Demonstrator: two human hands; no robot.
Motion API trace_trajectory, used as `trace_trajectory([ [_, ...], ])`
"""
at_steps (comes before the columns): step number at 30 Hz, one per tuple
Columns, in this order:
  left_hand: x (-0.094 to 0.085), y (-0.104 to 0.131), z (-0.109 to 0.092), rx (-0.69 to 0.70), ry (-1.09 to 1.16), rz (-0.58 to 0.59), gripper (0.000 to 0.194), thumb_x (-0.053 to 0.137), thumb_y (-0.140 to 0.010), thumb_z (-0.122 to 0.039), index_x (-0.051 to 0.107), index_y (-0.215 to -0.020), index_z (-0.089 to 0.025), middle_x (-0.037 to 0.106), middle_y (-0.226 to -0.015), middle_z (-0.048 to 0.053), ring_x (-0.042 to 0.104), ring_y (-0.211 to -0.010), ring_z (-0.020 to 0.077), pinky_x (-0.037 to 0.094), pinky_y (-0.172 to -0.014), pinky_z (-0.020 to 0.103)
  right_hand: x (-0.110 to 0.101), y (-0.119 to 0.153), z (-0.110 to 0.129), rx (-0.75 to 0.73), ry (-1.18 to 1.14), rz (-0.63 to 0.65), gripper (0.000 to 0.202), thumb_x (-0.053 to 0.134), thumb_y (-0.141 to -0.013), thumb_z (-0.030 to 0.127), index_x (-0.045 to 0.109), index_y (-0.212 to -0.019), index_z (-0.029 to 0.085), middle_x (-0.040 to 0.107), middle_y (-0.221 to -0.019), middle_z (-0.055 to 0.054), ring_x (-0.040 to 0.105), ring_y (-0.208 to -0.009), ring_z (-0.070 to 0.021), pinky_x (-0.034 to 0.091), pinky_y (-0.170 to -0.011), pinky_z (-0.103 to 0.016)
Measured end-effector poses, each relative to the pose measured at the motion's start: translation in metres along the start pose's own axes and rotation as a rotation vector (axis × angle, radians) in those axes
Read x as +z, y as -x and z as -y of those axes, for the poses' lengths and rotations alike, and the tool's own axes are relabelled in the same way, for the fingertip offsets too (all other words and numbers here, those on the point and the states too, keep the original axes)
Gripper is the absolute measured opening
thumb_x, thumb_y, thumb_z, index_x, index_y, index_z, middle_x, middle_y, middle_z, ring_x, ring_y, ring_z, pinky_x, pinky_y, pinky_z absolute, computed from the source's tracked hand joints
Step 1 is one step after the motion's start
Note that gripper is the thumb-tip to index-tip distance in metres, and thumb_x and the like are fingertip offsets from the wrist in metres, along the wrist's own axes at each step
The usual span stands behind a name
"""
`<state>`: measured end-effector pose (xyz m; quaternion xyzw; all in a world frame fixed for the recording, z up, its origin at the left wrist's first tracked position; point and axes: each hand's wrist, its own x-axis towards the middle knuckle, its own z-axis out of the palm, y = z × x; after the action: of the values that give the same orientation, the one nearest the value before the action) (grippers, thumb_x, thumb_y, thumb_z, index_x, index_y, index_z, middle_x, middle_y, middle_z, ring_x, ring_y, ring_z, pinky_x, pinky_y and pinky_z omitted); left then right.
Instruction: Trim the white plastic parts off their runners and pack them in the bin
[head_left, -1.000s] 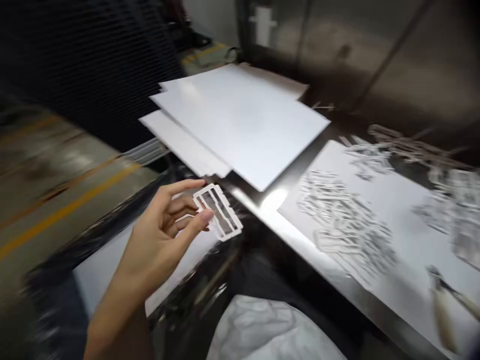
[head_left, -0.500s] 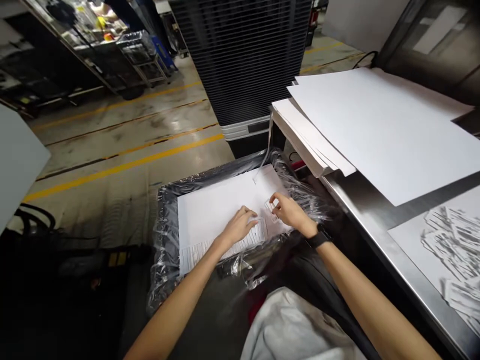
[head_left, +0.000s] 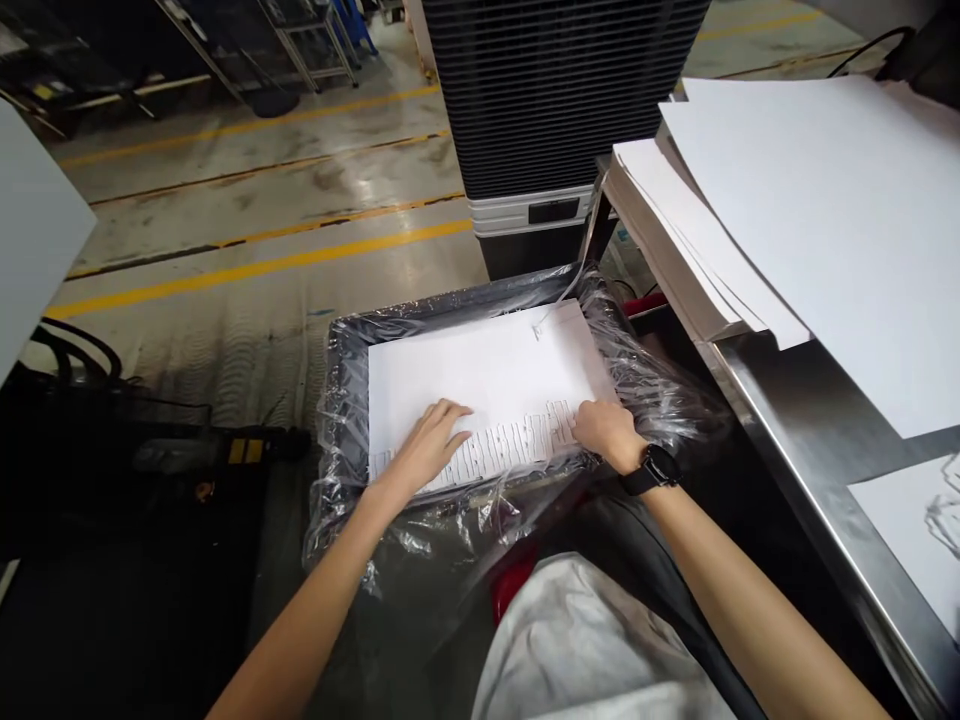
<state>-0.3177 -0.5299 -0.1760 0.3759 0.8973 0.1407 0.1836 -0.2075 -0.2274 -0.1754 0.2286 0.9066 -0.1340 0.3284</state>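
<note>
Looks like row-laying: right hand (head_left: 604,432) curled at the right end of the thin white frames (head_left: 514,448), lower centre, grip hidden; left hand (head_left: 429,442) half-open, seemingly empty; next calls for careful end-piece alignment.

Grey floor (head_left: 300,195) carries parallel yellow lines (head_left: 375,245). Black louvred unit (head_left: 562,90) stands near the far end of the metal table (head_left: 836,445).

Glossy plastic film (head_left: 660,385), matt paper (head_left: 480,370), shiny metal tabletop (head_left: 817,440)
</note>
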Motion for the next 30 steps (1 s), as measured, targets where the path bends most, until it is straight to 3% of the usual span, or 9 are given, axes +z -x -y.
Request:
trace_trajectory([
  [4, 0.022, -0.048, -0.038, 0.216, 0.058, 0.042, 0.042, 0.072, -0.109, -0.036, 0.065, -0.148, -0.02, 0.067, -0.147, 0.013, 0.07, -0.129, 0.0308, 0.061, -0.108, 0.055, -0.002, 0.006, 0.006, -0.003, 0.029, -0.016, 0.037, 0.075, -0.109, 0.039, 0.07, -0.138, 0.016, 0.071, -0.139, -0.014, 0.073, -0.119, -0.0288, 0.064, -0.102, -0.05],
  [8, 0.029, -0.074, -0.048, 0.322, 0.053, 0.102, 0.033, 0.072, -0.109, -0.037, 0.071, -0.136, -0.018, 0.072, -0.139, 0.011, 0.072, -0.123, 0.0285, 0.062, -0.106, 0.052, -0.005, 0.012, 0.011, -0.011, 0.023, -0.018, 0.036, 0.075, -0.109, 0.037, 0.071, -0.137, 0.016, 0.072, -0.138, -0.013, 0.074, -0.118, -0.0283, 0.064, -0.101, -0.049],
  [14, 0.024, -0.07, -0.044, 0.303, 0.057, 0.113, 0.03, 0.072, -0.109, -0.038, 0.072, -0.131, -0.018, 0.072, -0.137, 0.011, 0.072, -0.12, 0.0275, 0.062, -0.105, 0.051, -0.007, 0.019, 0.012, 0.007, -0.021, -0.032, 0.035, 0.076, -0.109, 0.037, 0.071, -0.136, 0.015, 0.072, -0.137, -0.013, 0.074, -0.117, -0.0279, 0.065, -0.1, -0.048],
  [21, 0.025, -0.07, -0.052, 0.217, 0.037, 0.118, 0.029, 0.072, -0.109, -0.038, 0.073, -0.131, -0.018, 0.073, -0.136, 0.011, 0.073, -0.12, 0.0272, 0.062, -0.106, 0.051, -0.014, 0.025, 0.02, -0.104, -0.109, -0.09, 0.034, 0.076, -0.109, 0.037, 0.072, -0.134, 0.015, 0.073, -0.134, -0.013, 0.075, -0.115, -0.0273, 0.065, -0.1, -0.048],
  [24, 0.02, -0.074, -0.058, 0.229, 0.031, 0.109, 0.027, 0.072, -0.109, -0.039, 0.074, -0.124, -0.017, 0.076, -0.128, 0.01, 0.074, -0.116, 0.0256, 0.062, -0.104, 0.049, -0.026, 0.06, 0.014, -0.148, -0.18, -0.197, 0.029, 0.072, -0.111, 0.036, 0.073, -0.131, 0.014, 0.074, -0.132, -0.013, 0.074, -0.118, -0.0282, 0.061, -0.105, -0.051],
  [27, 0.01, -0.075, -0.072, 0.265, 0.054, 0.055, 0.026, 0.066, -0.11, -0.043, 0.073, -0.108, -0.017, 0.077, -0.106, 0.007, 0.075, -0.104, 0.0259, 0.063, -0.1, 0.05, -0.031, 0.121, -0.014, -0.205, -0.262, -0.336, 0.025, 0.058, -0.117, 0.035, 0.072, -0.126, 0.017, 0.076, -0.125, -0.01, 0.072, -0.116, -0.0265, 0.057, -0.108, -0.045],
  [29, 0.005, -0.079, -0.091, 0.281, 0.079, -0.034, 0.027, 0.052, -0.11, -0.047, 0.07, -0.106, -0.027, 0.076, -0.104, 0.008, 0.074, -0.102, 0.0363, 0.061, -0.097, 0.063, -0.025, 0.166, -0.042, -0.195, -0.309, -0.423, 0.023, 0.054, -0.118, 0.041, 0.071, -0.121, 0.025, 0.076, -0.119, -0.003, 0.072, -0.11, -0.0221, 0.057, -0.101, -0.037],
  [30, 0.004, -0.081, -0.106, 0.294, 0.096, -0.067, 0.025, 0.048, -0.11, -0.047, 0.068, -0.117, -0.033, 0.075, -0.114, 0.007, 0.072, -0.11, 0.0392, 0.059, -0.1, 0.066, -0.019, 0.188, -0.058, -0.191, -0.35, -0.494, 0.022, 0.053, -0.118, 0.042, 0.069, -0.121, 0.026, 0.075, -0.117, -0.001, 0.071, -0.106, -0.0201, 0.057, -0.097, -0.035],
])
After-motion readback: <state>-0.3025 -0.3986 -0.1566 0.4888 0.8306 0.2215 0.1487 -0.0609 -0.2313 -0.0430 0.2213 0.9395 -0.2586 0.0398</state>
